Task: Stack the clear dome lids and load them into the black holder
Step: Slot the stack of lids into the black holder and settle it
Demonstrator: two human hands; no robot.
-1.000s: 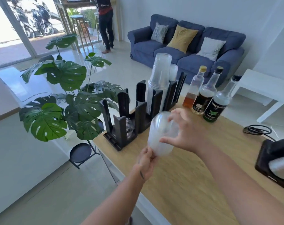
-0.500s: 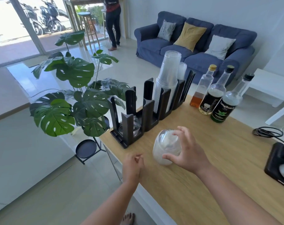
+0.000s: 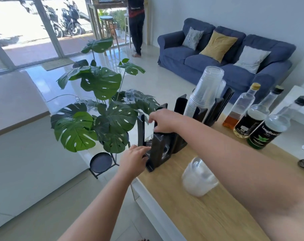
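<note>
Dome lids [image 3: 199,178], stacked, lie loose on the counter [image 3: 208,214]: light, thin, slippery, crushable, so we'd grip the rims. Our left hand [image 3: 133,158] and right hand [image 3: 162,121] reach into the black holder [image 3: 158,150]; whether they grip anything we cannot tell.

We read this as a lounge-style café or home living area opening to the street. Blue sofa [image 3: 224,54] with grey, yellow and white cushions sits against a white wall. Glossy tiled floor [image 3: 43,171], big monstera plant [image 3: 99,108] on a small black stand. Glass doors [image 3: 34,28] show parked motorbikes [image 3: 66,20] outside. Wooden counter [image 3: 208,214] carries syrup bottles [image 3: 262,126], a tall stack of clear cups [image 3: 205,94] and a black holder [image 3: 165,143], which points to drink service.
</note>
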